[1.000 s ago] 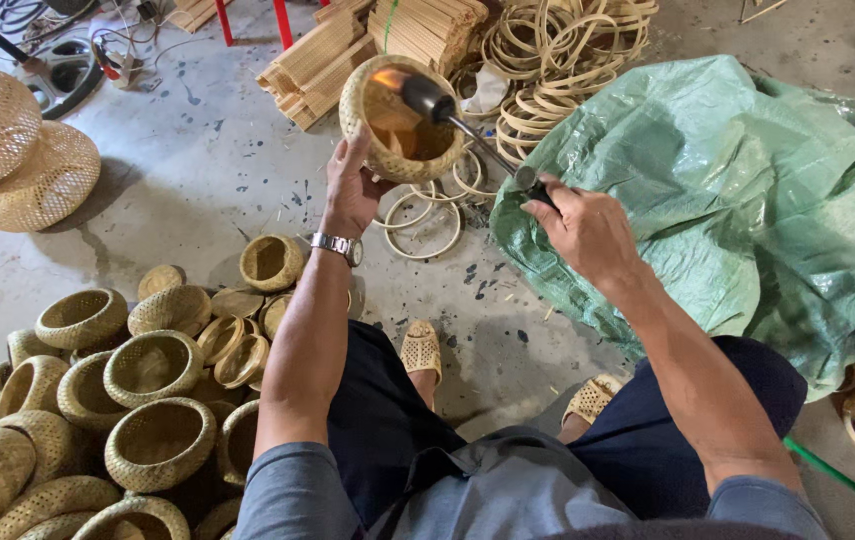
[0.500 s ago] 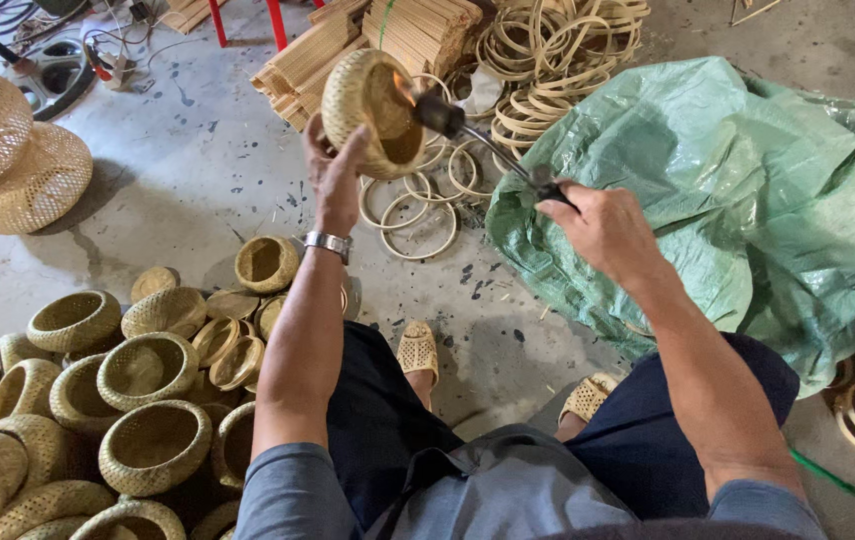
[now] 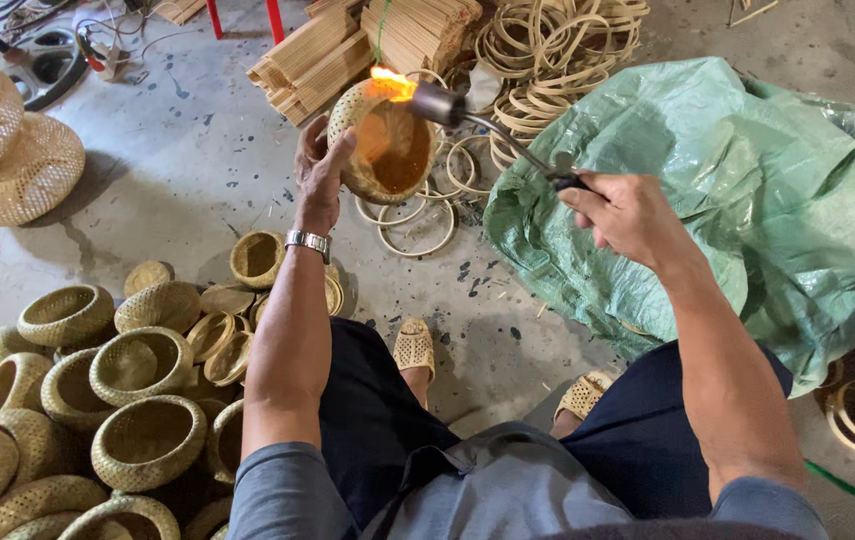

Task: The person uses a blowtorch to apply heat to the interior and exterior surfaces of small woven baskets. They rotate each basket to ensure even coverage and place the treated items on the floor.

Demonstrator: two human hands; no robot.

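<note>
My left hand (image 3: 321,172), with a metal watch on the wrist, grips a small woven bamboo basket (image 3: 386,145) by its side, holding it up with the opening turned toward me. My right hand (image 3: 628,215) is closed on the handle of a gas torch (image 3: 478,115). The torch's nozzle points at the basket's rim, where an orange flame (image 3: 393,82) licks the weave. The inside of the basket glows orange.
Several finished woven baskets (image 3: 98,400) are heaped at my lower left. Rattan rings (image 3: 418,215) lie on the concrete floor under the basket. Bamboo strips (image 3: 348,45) and coiled rattan hoops (image 3: 558,40) lie beyond. A green plastic sack (image 3: 748,190) bulges at right.
The basket has been turned so its opening faces me again, and the flame now burns at its upper rim. The torch has shifted slightly right along the rim.
</note>
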